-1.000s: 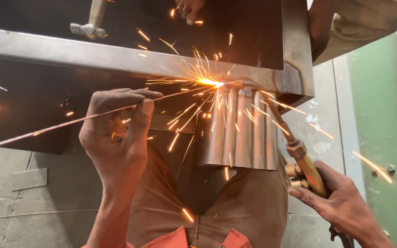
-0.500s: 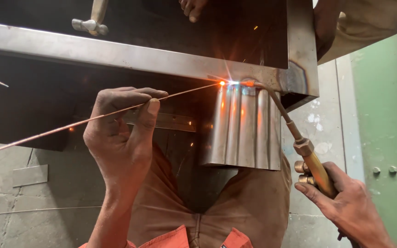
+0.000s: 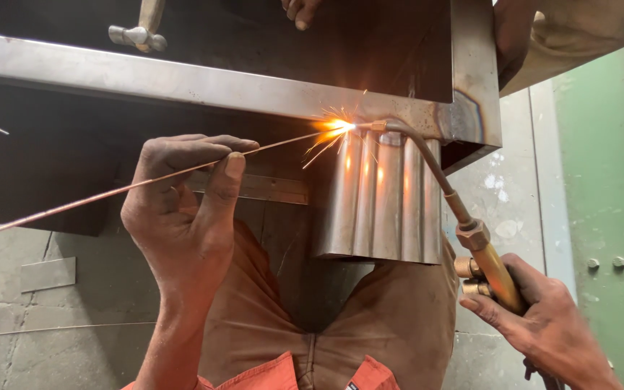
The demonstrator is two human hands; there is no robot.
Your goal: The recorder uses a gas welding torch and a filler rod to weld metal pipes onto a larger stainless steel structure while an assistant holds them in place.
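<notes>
At twelve o'clock of left hand (image 3: 182, 209), pinching filler rod (image 3: 110, 191) into flame; right hand (image 3: 543, 325) gripping torch (image 3: 471, 235), angled at seam.

— What lies around the edges?

— A small metal hammer (image 3: 139, 32) hangs at the top left, its head pale against the dark. Beside it, at the top middle, someone else's fingers (image 3: 299, 9) dip into view, and a tan sleeve (image 3: 586, 32) crosses the top right corner.

— And lower down?

— A green panel (image 3: 608, 217) with round bolts (image 3: 619, 263) stands on the right. The grey concrete floor (image 3: 9, 325) shows at the bottom left, with a flat metal scrap (image 3: 47, 273) lying on it and a thin wire (image 3: 59, 328) stretched across just below.
</notes>
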